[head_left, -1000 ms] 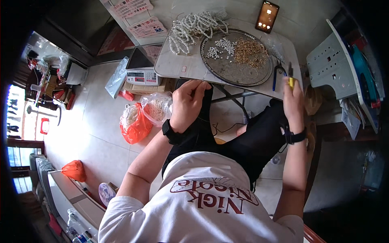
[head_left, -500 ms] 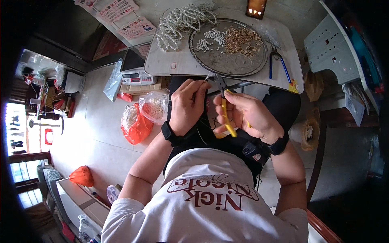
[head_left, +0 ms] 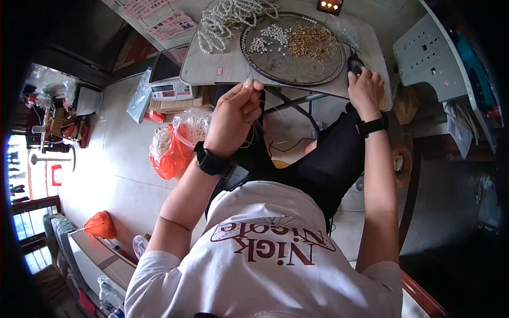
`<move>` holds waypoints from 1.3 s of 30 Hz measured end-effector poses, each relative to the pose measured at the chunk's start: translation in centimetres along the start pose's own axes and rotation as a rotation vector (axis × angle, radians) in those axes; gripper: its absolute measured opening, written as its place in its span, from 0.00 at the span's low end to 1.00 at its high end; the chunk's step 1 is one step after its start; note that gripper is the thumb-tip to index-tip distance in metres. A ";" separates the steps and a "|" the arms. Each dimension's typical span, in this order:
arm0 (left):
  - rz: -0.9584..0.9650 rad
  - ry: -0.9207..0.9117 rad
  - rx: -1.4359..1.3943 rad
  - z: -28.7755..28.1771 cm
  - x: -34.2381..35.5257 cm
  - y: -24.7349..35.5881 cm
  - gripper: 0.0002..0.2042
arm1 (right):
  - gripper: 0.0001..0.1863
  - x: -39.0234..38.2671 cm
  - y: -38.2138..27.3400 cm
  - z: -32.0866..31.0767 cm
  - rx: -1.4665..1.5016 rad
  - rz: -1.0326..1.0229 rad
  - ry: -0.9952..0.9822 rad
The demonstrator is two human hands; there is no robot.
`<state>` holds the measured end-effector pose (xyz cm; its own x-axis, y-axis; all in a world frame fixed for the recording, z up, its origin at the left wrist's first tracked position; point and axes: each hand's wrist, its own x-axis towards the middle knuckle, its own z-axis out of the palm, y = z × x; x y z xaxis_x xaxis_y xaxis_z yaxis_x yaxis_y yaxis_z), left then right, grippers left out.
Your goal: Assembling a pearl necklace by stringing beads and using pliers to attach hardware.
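Note:
My left hand (head_left: pixel 233 116) is raised in front of the table edge, thumb and forefinger pinched on a thin pale thread (head_left: pixel 249 72) that sticks up past the fingertips. Loose strands hang beside the hand. At the table's right side, my right hand (head_left: pixel 367 94) is closed over pliers (head_left: pixel 354 63). Dark jaws, a blue handle and a bit of yellow show by the fingers; the rest is covered. On the table lies a round metal tray (head_left: pixel 289 74) with white beads (head_left: pixel 274 35) and small gold-coloured metal pieces (head_left: pixel 310 41).
Strings of white beads (head_left: pixel 228 21) are heaped at the table's far left. A phone (head_left: pixel 330 6) lies behind the tray. Left of the table are a scale (head_left: pixel 172 90) and a red bag (head_left: pixel 168 161) of pale strands. A white perforated panel (head_left: pixel 429 58) stands at the right.
My right hand has moved from beside my left hand to the pliers at the table's right. The yellow-handled pliers have left the middle. My left hand still pinches the thread, slightly higher and further left.

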<state>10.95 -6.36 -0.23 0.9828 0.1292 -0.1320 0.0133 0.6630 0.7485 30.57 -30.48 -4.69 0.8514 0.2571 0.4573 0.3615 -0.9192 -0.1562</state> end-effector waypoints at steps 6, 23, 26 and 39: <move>0.125 0.005 -0.171 1.7 0.1 0.8 0.08 | 0.17 -5.7 -14.0 -6.9 1.513 -0.130 -0.844; 0.404 0.498 0.858 -12.4 -5.4 11.0 0.23 | 0.13 -7.6 -13.9 -7.1 1.510 0.368 -1.700; 0.747 0.796 1.948 -11.0 -5.1 7.4 0.24 | 0.12 -7.9 -14.9 -6.0 1.433 0.306 -1.618; 0.249 -0.027 1.236 -1.6 -3.1 -0.2 0.09 | 0.08 -7.2 -11.8 -8.3 1.001 -0.137 -0.452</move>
<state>7.58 -5.75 -1.02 0.9867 0.1260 0.1023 -0.0240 -0.5102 0.8597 17.04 -23.93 1.15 0.7674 0.6107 0.1952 0.4337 -0.2703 -0.8595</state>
